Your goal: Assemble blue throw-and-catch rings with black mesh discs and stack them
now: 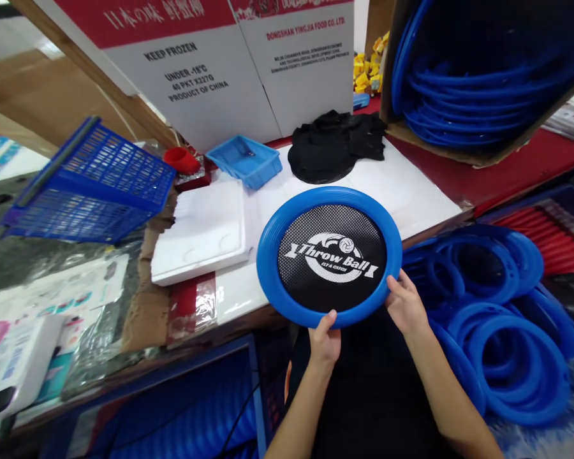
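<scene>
I hold a round blue disc (272, 248) with a black mesh middle printed "Throw Ball" over the near edge of the white table top (411, 191). My left hand (324, 341) grips its near rim from below, thumb on top. My right hand (404, 305) is closed on the rim at the lower right. The disc faces up, tilted slightly toward me.
A pile of black mesh cloths (335, 143) lies behind the disc. A small blue tray (245, 159), a red cup (182, 159), a white foam slab (203, 233) and a blue wire basket (93, 182) sit at left. Blue rings (502, 319) are heaped at right, more in a cardboard box (478, 70).
</scene>
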The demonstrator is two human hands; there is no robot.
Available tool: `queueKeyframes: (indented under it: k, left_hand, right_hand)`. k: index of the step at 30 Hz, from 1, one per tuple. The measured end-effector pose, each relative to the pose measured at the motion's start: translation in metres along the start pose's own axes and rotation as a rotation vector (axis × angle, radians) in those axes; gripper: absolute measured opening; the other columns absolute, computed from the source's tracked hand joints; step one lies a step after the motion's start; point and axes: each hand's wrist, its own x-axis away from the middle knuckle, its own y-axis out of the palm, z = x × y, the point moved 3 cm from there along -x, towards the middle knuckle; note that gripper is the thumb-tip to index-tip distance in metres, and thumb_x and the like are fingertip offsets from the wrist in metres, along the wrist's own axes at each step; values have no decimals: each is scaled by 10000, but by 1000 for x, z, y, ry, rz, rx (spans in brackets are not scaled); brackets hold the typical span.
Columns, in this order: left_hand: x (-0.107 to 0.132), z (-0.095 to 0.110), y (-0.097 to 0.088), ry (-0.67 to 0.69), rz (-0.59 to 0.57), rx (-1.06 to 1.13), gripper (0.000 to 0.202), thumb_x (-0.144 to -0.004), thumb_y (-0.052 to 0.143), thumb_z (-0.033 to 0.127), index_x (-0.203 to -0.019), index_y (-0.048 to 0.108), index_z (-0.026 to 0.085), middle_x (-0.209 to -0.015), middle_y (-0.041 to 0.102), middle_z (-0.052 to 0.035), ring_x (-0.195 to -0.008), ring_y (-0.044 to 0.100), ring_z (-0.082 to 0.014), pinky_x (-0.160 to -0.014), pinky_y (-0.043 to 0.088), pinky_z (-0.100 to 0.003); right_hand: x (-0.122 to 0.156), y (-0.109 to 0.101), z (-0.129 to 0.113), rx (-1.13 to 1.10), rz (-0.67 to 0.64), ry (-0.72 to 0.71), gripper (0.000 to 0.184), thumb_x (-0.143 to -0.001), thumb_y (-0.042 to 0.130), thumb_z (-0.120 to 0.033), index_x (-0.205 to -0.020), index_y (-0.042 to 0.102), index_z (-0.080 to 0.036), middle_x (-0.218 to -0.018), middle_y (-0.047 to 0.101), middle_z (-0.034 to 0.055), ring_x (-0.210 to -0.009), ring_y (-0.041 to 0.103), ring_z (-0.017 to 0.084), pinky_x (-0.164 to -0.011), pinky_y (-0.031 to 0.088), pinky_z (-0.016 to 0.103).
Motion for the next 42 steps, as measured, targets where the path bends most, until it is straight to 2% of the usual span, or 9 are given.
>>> queueKeyframes:
  k: [3, 9, 18, 21, 24, 28, 34, 37, 42]
  left_hand:
    - [-3, 0, -3, 7, -7, -7, 477, -574, 965, 203, -1014, 787, 260, -960, 805, 19, -1093, 761, -248, -1016, 585, -370]
    - [-9, -3, -11, -17, 9, -26, 427, -539, 968, 185, -913, 770, 244, -846, 776, 39, -990, 763, -224, -963, 593, -359]
    - [-2, 2, -3, -51, 20, 23, 345, -566, 929, 181, -876, 791, 247, -870, 795, 28, -976, 766, -236, -952, 602, -367]
    - [-1, 3, -3, -64, 48, 42, 359, -564, 930, 167, -891, 796, 232, -895, 798, 39, -891, 742, -168, -881, 597, -295]
    - [-2, 3, -4, -66, 68, 52, 346, -511, 938, 151, -805, 766, 211, -800, 758, 57, -790, 704, -130, -810, 587, -263]
    - [-5, 3, -5, -58, 74, 33, 338, -460, 922, 151, -715, 702, 192, -687, 681, 75, -691, 661, -116, -751, 566, -264]
    - [-2, 4, -3, -79, 43, 3, 318, -498, 917, 172, -663, 645, 182, -688, 668, 61, -715, 678, -135, -737, 555, -272]
    - [-3, 9, -1, -53, 25, 13, 335, -501, 916, 156, -635, 610, 182, -631, 605, 82, -650, 627, -102, -727, 554, -260]
    - [-8, 25, -1, -24, 42, -27, 342, -487, 904, 151, -700, 639, 187, -667, 635, 79, -666, 656, -117, -696, 550, -250]
  right_hand:
    - [-1, -5, 0, 17, -16, 1, 520, -837, 926, -382, -1308, 732, -281, -1186, 828, 34, -1030, 788, 251, -953, 633, 390]
    - [-4, -11, -6, 52, -120, 41, 618, -777, 959, -362, -1330, 708, -251, -1183, 821, 68, -1121, 764, 287, -974, 629, 416]
    - [2, 1, -9, 55, -23, -40, 499, -805, 938, -372, -1252, 743, -263, -1134, 820, 29, -1032, 763, 242, -945, 620, 361]
    - [1, 0, -12, 68, -22, -5, 496, -830, 926, -424, -1261, 750, -254, -1121, 825, 35, -977, 767, 234, -884, 625, 338]
    - [-7, -6, -17, 35, 38, 20, 461, -848, 910, -482, -1222, 774, -250, -1074, 834, 25, -861, 763, 197, -782, 622, 291]
    - [-21, -10, -24, 32, 21, 7, 461, -802, 947, -434, -1187, 791, -235, -1010, 829, 7, -769, 734, 151, -712, 615, 245]
    - [-30, -10, -24, 27, 38, -28, 462, -737, 977, -422, -1126, 790, -255, -905, 807, -27, -681, 695, 131, -637, 592, 224]
    - [-24, -6, -22, 125, 32, -97, 449, -830, 915, -438, -1206, 770, -239, -980, 819, 3, -725, 714, 155, -665, 597, 253]
    - [-11, -5, -14, 229, 49, -223, 408, -937, 826, -467, -1276, 750, -254, -1192, 809, 33, -1038, 755, 219, -897, 623, 313]
